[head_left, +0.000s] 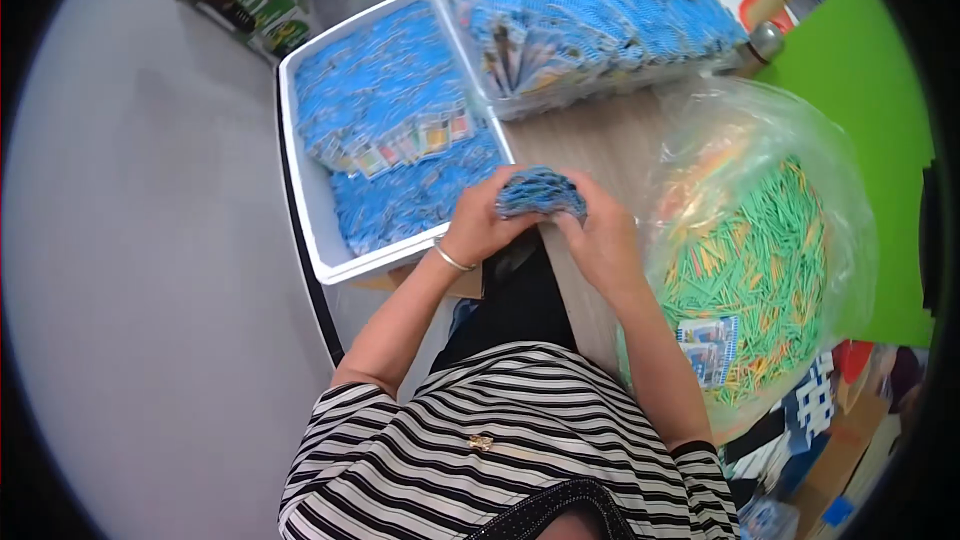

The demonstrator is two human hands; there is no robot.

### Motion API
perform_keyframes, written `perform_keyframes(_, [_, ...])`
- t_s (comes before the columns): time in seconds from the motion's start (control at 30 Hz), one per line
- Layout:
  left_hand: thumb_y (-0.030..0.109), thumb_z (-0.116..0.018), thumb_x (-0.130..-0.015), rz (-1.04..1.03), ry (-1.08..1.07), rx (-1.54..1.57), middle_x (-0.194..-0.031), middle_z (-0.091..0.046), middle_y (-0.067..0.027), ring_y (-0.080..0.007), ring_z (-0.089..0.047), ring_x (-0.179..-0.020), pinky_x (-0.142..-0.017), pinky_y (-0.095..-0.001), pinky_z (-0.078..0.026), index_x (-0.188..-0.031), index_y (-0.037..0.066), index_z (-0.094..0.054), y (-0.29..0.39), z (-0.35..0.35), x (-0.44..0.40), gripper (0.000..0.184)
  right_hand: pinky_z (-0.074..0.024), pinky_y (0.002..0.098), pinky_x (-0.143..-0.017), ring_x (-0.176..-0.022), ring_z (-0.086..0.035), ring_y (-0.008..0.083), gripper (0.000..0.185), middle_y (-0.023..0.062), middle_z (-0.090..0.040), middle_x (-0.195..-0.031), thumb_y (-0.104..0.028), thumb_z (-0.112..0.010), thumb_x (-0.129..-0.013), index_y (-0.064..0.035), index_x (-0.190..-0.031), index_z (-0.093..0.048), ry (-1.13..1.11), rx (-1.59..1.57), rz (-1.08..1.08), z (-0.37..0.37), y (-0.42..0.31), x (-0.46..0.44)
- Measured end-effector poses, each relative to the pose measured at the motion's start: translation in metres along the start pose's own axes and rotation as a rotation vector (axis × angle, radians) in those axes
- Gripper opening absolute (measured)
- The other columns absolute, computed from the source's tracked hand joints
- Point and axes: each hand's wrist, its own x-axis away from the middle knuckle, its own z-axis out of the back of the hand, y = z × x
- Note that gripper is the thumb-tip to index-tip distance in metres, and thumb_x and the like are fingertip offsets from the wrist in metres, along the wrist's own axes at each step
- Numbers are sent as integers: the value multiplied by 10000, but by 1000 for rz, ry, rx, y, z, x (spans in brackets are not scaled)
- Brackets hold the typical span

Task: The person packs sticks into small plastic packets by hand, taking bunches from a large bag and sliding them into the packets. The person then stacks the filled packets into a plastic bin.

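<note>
Between my hands is a curved stack of small blue patterned packets, edges facing up. My left hand grips its left end; a silver bangle circles that wrist. The other end is in my right hand, thumb pressed against the near side. Just beyond my left hand stands a white foam box holding blue packets in dense layers, with a row of picture-faced packets across them. To the right of my right hand lies a clear plastic bag of thin green, yellow and orange sticks.
A large plastic-wrapped bundle of blue packets sits at the back of the wooden table. Two blue-and-white packets rest on the sticks. At right is a green panel; printed cartons stand at the back left.
</note>
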Motion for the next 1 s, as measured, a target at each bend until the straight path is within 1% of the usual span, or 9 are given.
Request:
perform_keyframes(0.1, [176, -872, -717, 45, 65, -57, -1042, -711, -147, -334, -696, -928, -805, -365, -543, -1162, 45, -634, -8, 50, 18, 522, -494, 426, -927, -1072, -622, 398, 462, 204, -664, -1123, 6, -670, -780, -33, -1234, -589, -32, -30, 91, -43, -25, -15])
perform_keyframes(0.2, [170, -883, -700, -36, 211, -436, -1024, -716, -147, -316, -704, -894, -780, -361, -549, -1134, 51, -652, -53, 86, 27, 505, -495, 435, -921, -1075, -611, 406, 436, 208, -655, -1148, -13, -672, -783, -33, -1212, -598, -76, -53, 158, -96, -21, -48])
perform_keyframes(0.33, [171, -895, -674, 256, 229, -100, -999, -721, -154, -322, -709, -872, -755, -365, -552, -1087, 51, -666, -101, 105, 34, 487, -497, 470, -884, -1063, -605, 409, 412, 182, -659, -1138, -7, -675, -772, -54, -1175, -602, -219, -69, 118, -153, -10, -81])
perform_keyframes(0.63, [165, -897, -655, 454, 371, -402, -930, -724, -165, -355, -708, -831, -716, -394, -552, -1081, 36, -634, -157, 204, 58, 517, -501, 477, -873, -993, -633, 423, 470, 215, -685, -1015, -51, -743, -723, -57, -1179, -632, -386, -282, 0, -307, -6, -132])
perform_keyframes(0.77, [141, -888, -658, 698, 247, -588, -986, -730, -119, -297, -703, -915, -790, -346, -547, -1062, 44, -655, -167, 233, 50, 476, -502, 459, -877, -1013, -649, 407, 504, 229, -688, -1055, -110, -765, -747, -59, -1226, -620, -399, -242, 50, -358, -4, -143])
perform_keyframes(0.87, [205, -893, -622, 704, 55, -1003, -1186, -677, -132, -359, -600, -1154, -958, -443, -475, -1055, 79, -667, -163, 231, 39, 504, -501, 466, -886, -1023, -637, 418, 525, 220, -690, -1052, -134, -782, -741, -44, -1230, -613, -430, -240, 16, -370, -1, -148])
perform_keyframes(0.9, [205, -893, -622, 706, 52, -1000, -1186, -677, -132, -359, -600, -1154, -958, -443, -475, -1055, 79, -667, -159, 232, 37, 504, -501, 466, -886, -1023, -637, 418, 525, 220, -690, -1052, -134, -782, -741, -44, -1230, -613, -433, -239, 12, -372, 0, -149])
perform_keyframes(0.97, [275, -897, -592, 500, 0, -1300, -1413, -538, -109, -395, -419, -1351, -1087, -555, -319, -1069, 83, -671, -148, 235, 29, 561, -502, 480, -878, -1030, -637, 402, 521, 201, -688, -1061, -148, -784, -746, -50, -1226, -608, -430, -214, -11, -371, -6, -153])
perform_keyframes(1.0, [275, -897, -592, 503, -7, -1298, -1413, -538, -109, -395, -419, -1351, -1087, -555, -319, -1069, 83, -671, -147, 236, 26, 561, -502, 487, -874, -1034, -637, 393, 519, 191, -687, -1065, -155, -785, -749, -52, -1225, -605, -430, -203, -23, -373, -8, -153])
